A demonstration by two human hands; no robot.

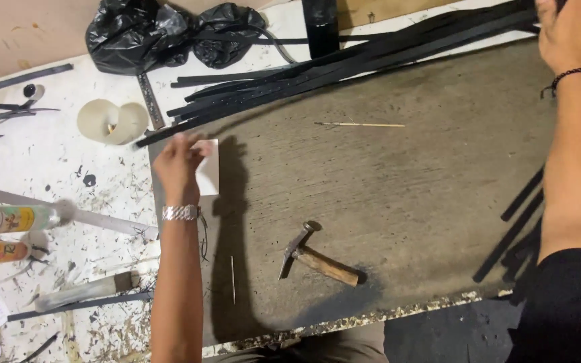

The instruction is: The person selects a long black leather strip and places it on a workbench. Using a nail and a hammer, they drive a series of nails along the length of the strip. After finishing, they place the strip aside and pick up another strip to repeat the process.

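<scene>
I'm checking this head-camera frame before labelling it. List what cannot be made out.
- Right hand: cut off by the top edge; its fingers and grip on the black strips are out of sight.
- Left hand: motion-blurred; whether it pinches or merely touches the white square piece is unclear.
- Tubes at the left edge: cut off and blurred.
- Thin stick: too small to identify.

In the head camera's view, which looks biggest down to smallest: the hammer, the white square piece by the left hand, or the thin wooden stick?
1. hammer
2. thin wooden stick: as long, far slimmer
3. white square piece, partly hidden by the left hand
</scene>
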